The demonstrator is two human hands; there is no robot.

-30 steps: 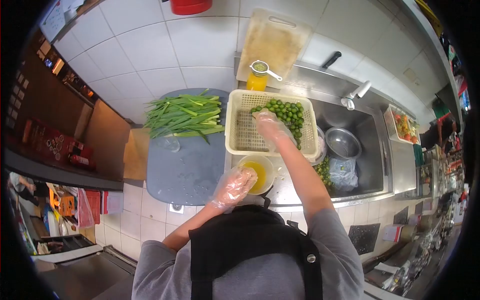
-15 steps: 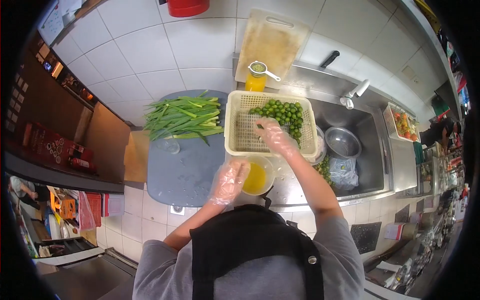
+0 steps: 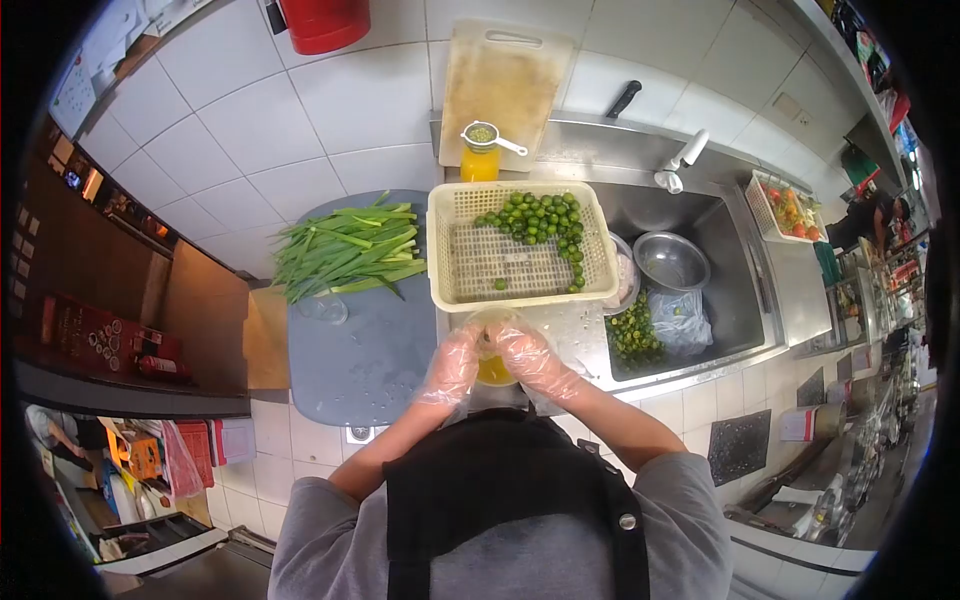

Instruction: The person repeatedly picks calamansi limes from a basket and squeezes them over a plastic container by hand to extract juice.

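Observation:
My left hand (image 3: 455, 366), in a clear plastic glove, is closed above a bowl of yellow juice (image 3: 493, 373). My right hand (image 3: 532, 358), gloved the same way, meets it fingertip to fingertip from the other side. Something small and dark shows between the fingers, too hidden to name. Just beyond both hands stands a cream plastic basket (image 3: 522, 297). Small green citrus fruits (image 3: 543, 217) are heaped at its back right, and a single one lies near its front side.
On the blue-grey board (image 3: 365, 365) at left lie long green leaves (image 3: 350, 245) and a clear glass (image 3: 325, 310). Behind the basket is a jar of orange liquid (image 3: 480, 164) with a strainer on top. The sink (image 3: 735, 310) holds a metal bowl (image 3: 672, 262) and squeezed citrus halves (image 3: 633, 335).
My right hand has left the basket and come down to the bowl, joining my left hand. The whole view has shifted slightly.

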